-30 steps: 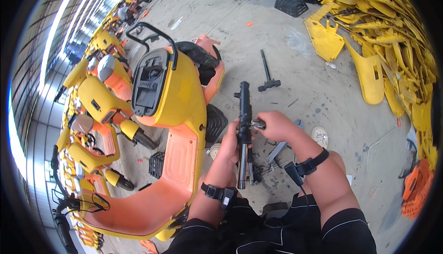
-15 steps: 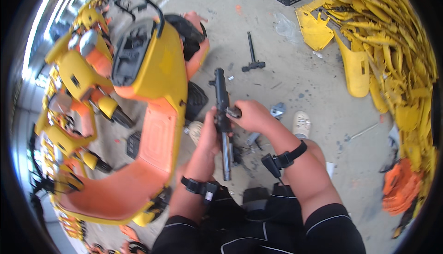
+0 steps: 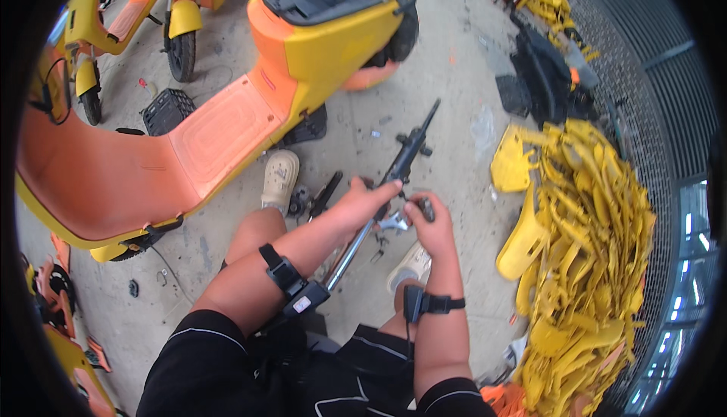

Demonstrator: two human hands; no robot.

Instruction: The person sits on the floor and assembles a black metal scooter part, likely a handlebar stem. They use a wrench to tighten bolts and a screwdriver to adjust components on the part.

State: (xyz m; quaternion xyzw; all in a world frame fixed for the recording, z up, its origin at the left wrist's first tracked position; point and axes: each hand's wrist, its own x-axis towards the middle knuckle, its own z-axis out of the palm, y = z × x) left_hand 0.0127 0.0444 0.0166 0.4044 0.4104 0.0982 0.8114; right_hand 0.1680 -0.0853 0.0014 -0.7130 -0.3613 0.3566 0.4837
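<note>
A black fork-leg-like tube (image 3: pixel 405 161) with a long shiny metal rod (image 3: pixel 352 256) slants across in front of me. My left hand (image 3: pixel 371 201) is closed around its middle, where the black part meets the rod. Close beside it, my right hand (image 3: pixel 433 224) is closed on a dark rounded piece (image 3: pixel 426 209); whether that piece joins the tube is hidden. Just under the hands shows a silver metal piece (image 3: pixel 395 221), perhaps a wrench head on the floor. Beyond the tube's far end, a black T-shaped part (image 3: pixel 430 118) lines up with it.
A yellow and orange scooter body (image 3: pixel 227 129) stands to my left, with more scooters (image 3: pixel 182 23) behind. Yellow plastic panels (image 3: pixel 583 250) are heaped at right, near black plastic parts (image 3: pixel 541 76). A black crate-like piece (image 3: pixel 168 110) and small parts lie on the concrete floor.
My view has swung to the right, so the scooter body sits farther left. The tube, upright in the picture before, now slants toward the upper right. Both hands keep their hold.
</note>
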